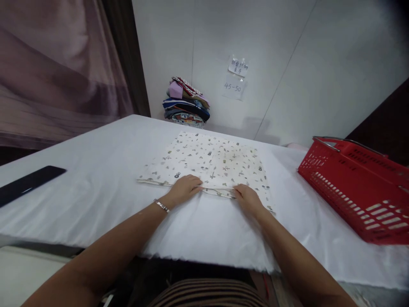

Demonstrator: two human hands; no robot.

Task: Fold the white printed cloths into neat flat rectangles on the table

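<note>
The place looks like a workroom for cloth, though its exact kind is unclear; handwritten notes (234, 86), one reading "45-50", hang on plain pale wall panels (287, 38); folded fabrics (188, 104) stand stacked near them; a red shopping-style basket (348, 183) sits on a broad white-covered table (102, 166).

Cloth (191, 158) lies mid-span on the bench (99, 170) — left hand (185, 187) and right hand (248, 198) at its near edge. Flat slab (32, 183) on the bench to the left, basket (358, 187) on the right. Behind — clothes stack (187, 102) at the back by the wall (271, 42), left of the paper signs (238, 68) fixed there; curtain (57, 64) beyond the bench's left side.
</note>
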